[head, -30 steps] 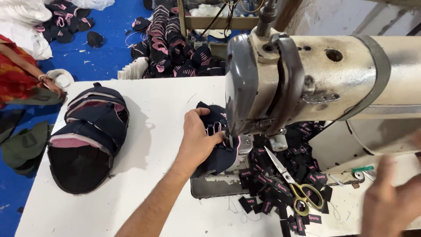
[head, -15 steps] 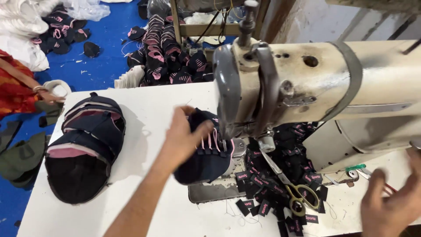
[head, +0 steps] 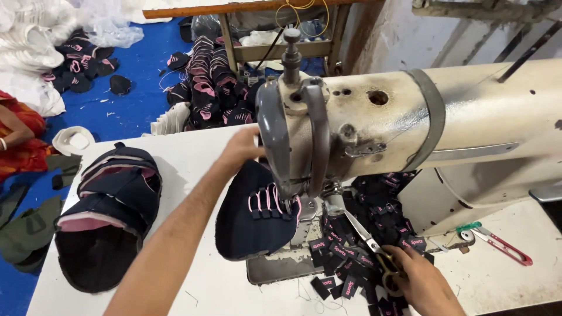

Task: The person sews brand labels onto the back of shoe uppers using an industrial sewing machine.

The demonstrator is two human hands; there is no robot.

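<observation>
The left hand (head: 243, 149) grips the far edge of a navy cap panel (head: 254, 213) with pink stitching, which lies under the head of the cream sewing machine (head: 410, 129), held flat near the needle. The right hand (head: 424, 284) closes on the scissors (head: 374, 248) lying among black labels (head: 339, 257), within easy reach. A stack of finished caps (head: 108, 216) sits aside on the white counter (head: 193, 292), clear of the machine.

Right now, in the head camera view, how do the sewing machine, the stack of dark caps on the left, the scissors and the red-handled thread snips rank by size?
1. sewing machine, largest by far
2. stack of dark caps
3. scissors and red-handled thread snips: they look alike in length, and the right hand hides part of the scissors, so I won't rank them.
</observation>
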